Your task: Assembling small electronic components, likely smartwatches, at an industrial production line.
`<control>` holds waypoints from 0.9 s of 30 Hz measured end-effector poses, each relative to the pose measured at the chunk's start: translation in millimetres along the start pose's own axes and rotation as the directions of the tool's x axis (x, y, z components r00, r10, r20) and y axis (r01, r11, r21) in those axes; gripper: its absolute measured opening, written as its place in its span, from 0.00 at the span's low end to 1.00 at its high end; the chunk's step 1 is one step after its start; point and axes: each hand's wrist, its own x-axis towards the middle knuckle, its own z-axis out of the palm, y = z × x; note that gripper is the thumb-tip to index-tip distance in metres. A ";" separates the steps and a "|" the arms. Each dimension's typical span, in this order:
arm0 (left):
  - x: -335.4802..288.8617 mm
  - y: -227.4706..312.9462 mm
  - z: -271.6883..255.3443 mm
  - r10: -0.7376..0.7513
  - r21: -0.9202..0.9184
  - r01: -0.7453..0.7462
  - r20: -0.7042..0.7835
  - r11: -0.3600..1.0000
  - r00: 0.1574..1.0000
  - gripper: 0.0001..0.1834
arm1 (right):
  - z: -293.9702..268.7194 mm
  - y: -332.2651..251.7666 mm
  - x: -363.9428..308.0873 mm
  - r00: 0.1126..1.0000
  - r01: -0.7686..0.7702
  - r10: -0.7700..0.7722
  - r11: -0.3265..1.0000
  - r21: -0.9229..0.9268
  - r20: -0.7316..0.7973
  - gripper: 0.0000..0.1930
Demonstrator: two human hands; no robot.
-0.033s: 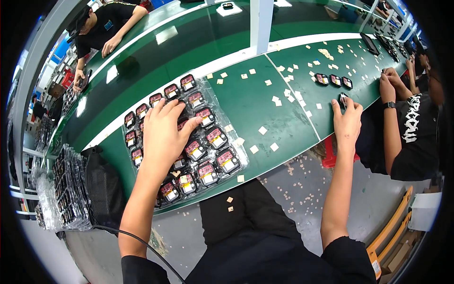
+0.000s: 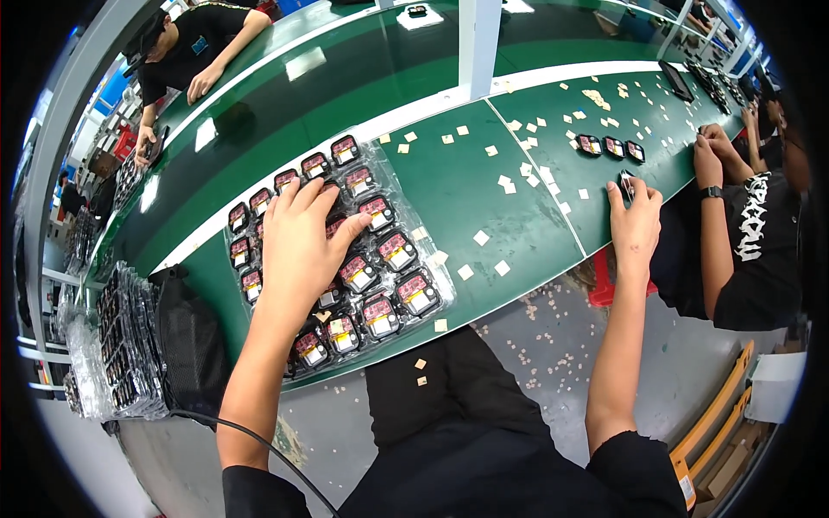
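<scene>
Evidently, your left hand (image 2: 298, 231) hovered, fingers wide, over the tray (image 2: 399, 192) where devices (image 2: 398, 249) already sat; 3 loose devices (image 2: 612, 148) lay outside it, just beyond your right hand (image 2: 635, 217), which pinched a small piece (image 2: 627, 180), also unplaced.

The left grip (image 2: 302, 231) covers some black cases (image 2: 335, 227) in the clear tray (image 2: 445, 289) beneath it. The small thing (image 2: 627, 182) in the right grip (image 2: 635, 220) is mostly hidden; whatever the co-worker's hand (image 2: 713, 138), farther right, holds is too small to tell.
</scene>
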 end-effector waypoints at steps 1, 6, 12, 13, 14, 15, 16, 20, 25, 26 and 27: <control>-2.9 3.7 -2.5 -0.020 -0.014 0.020 -0.029 1.000 0.999 0.31 | 0.7 -1.8 -0.6 1.000 0.004 -0.004 1.000 0.004 0.002 0.22; -17.2 39.5 -31.9 0.039 -0.333 -0.091 -0.162 0.939 0.986 0.28 | -5.3 -5.4 -23.1 0.917 0.395 -0.358 0.878 0.271 -0.175 0.14; -57.0 82.0 -54.3 0.056 -0.765 0.009 0.059 0.644 0.997 0.32 | -67.7 -61.1 -118.4 0.820 0.172 -0.568 0.360 0.917 0.070 0.27; -65.4 88.2 -51.2 0.003 -0.840 0.093 0.112 0.535 0.994 0.33 | -67.9 -65.4 -129.5 0.783 0.159 -0.621 0.261 0.952 0.039 0.29; -74.9 94.5 -46.0 -0.043 -0.894 0.174 0.171 0.413 0.984 0.34 | -67.6 -68.9 -138.7 0.745 0.140 -0.667 0.160 0.977 0.002 0.30; -82.5 98.7 -40.5 -0.064 -0.932 0.251 0.243 0.260 0.968 0.36 | -67.3 -71.5 -146.4 0.719 0.093 -0.694 0.128 0.987 0.022 0.30; -88.3 99.3 -32.8 -0.027 -0.954 0.249 0.248 0.167 0.968 0.35 | -68.5 -73.7 -152.2 0.694 0.046 -0.719 0.098 0.994 0.039 0.30; -108.3 107.7 -22.6 -0.111 -0.975 0.195 0.207 -0.108 0.972 0.31 | -72.2 -83.5 -165.5 0.646 -0.073 -0.757 0.070 0.995 0.100 0.31; -120.1 118.2 -16.1 -0.328 -0.921 0.163 0.285 -0.353 0.901 0.35 | -70.4 -84.9 -171.0 0.631 -0.117 -0.766 0.057 0.992 0.118 0.31; -121.3 117.9 -15.3 -0.327 -0.920 0.164 0.287 -0.355 0.900 0.35 | -70.9 -85.5 -169.8 0.638 -0.054 -0.764 0.078 0.995 0.095 0.30; -122.2 116.8 -14.9 -0.348 -0.924 0.140 0.270 -0.357 0.898 0.36 | -70.8 -86.0 -168.8 0.623 0.029 -0.778 0.125 0.992 0.080 0.26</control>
